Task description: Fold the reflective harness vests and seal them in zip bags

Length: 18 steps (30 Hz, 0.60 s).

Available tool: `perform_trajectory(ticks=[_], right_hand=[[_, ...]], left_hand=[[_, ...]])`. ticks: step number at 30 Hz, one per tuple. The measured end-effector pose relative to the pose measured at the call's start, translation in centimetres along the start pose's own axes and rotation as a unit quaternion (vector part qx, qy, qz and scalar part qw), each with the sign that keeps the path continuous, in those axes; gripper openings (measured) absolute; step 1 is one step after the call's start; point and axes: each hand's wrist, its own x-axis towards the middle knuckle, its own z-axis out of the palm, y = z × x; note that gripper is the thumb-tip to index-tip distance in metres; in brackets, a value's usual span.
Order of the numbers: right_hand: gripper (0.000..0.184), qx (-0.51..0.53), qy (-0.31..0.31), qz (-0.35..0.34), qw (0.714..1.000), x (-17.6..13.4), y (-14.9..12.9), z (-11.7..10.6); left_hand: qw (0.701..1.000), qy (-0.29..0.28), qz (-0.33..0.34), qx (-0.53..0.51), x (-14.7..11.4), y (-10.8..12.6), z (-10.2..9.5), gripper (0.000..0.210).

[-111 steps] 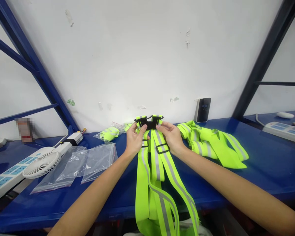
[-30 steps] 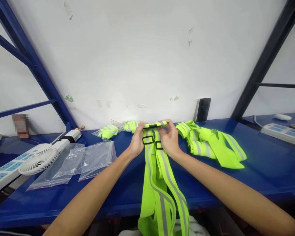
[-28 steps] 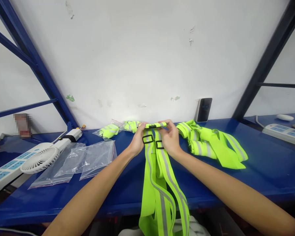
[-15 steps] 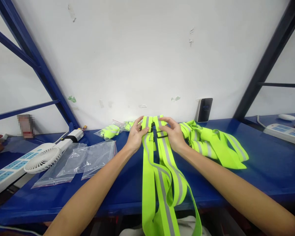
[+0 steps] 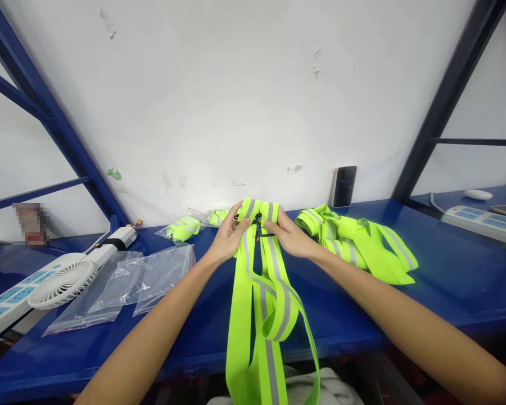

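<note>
Near the back edge of the blue tabletop, close to the white wall, both hands meet on the top end of a neon-yellow reflective strap harness. The left hand pinches the left strap between thumb and fingers, and the right hand pinches the right strap in the same way, so each is closed on the webbing with the fingertips almost touching across a small black buckle between them. From that grip the straps, each with a grey reflective stripe down its middle, run toward the person over the tabletop, fold into a loop at the front edge and hang down past it.

Just to the right of the hands lies a loose pile of more yellow straps. Behind the left hand sit small clear bags with folded yellow straps inside. Farther left, flat empty plastic bags lie beside a white handheld fan and a white power strip. A dark phone leans upright against the wall, and another power strip lies at the far right.
</note>
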Motion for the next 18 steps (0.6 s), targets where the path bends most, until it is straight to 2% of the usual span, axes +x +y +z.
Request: perform_trajectory(ticks=[4, 7, 10, 13, 16, 18], right_hand=[[0.031, -0.035, 0.026, -0.003, 0.999, 0.1, 0.5, 0.1], [0.023, -0.040, 0.053, -0.015, 0.998, 0.2, 0.8, 0.2], [0.021, 0.029, 0.052, -0.016, 0.998, 0.3, 0.9, 0.4], [0.024, 0.111, 0.061, 0.003, 0.992, 0.3, 0.6, 0.8], [0.024, 0.149, 0.086, 0.030, 0.985, 0.1, -0.1, 1.4], [0.029, 0.187, 0.091, 0.075, 0.975, 0.0, -0.6, 1.8]], left_hand=[[0.999, -0.033, -0.003, 0.007, -0.2, -0.2, 0.3, 0.080], [0.998, -0.042, 0.034, 0.036, 0.0, -0.9, 0.0, 0.062], [0.995, -0.047, 0.067, 0.056, 0.2, -1.5, -0.4, 0.057], [0.995, -0.060, 0.054, 0.060, 0.3, -1.5, -0.6, 0.061], [0.995, -0.038, 0.049, 0.077, 0.3, -1.4, -0.5, 0.057], [0.996, -0.019, 0.051, 0.075, 0.4, -1.4, -0.4, 0.052]])
